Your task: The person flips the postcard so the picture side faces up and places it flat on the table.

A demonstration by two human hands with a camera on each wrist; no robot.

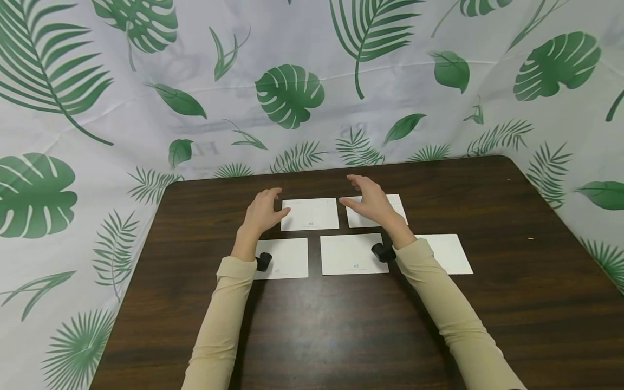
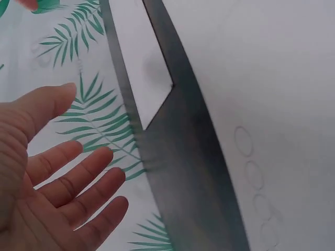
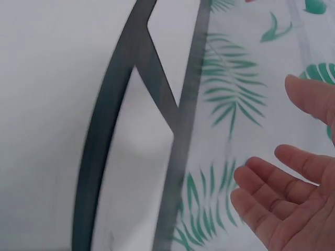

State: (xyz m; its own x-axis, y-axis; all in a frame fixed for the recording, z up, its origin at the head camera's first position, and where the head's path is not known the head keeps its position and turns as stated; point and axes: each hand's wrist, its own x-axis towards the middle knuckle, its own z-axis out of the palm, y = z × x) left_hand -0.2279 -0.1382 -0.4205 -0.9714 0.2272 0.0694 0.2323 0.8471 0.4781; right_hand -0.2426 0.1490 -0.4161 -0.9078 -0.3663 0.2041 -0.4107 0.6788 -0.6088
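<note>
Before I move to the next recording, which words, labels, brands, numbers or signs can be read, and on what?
None reads with certainty.
White cards: small grey marks on three, too small to read.
Nearest white card in the left wrist view: faint row of circles.
Leafy backdrop: faint, apparently reversed letters, too blurred to quote.

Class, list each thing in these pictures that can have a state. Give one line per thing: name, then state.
Left hand: open, holding nothing
Right hand: open, holding nothing
Back left card: lying flat
Back right card: flat, partly hidden by the right hand
Front left card: flat, left part hidden
Front middle card: flat
Front right card: flat, left part hidden
Leaf-print backdrop: hanging, creased
</note>
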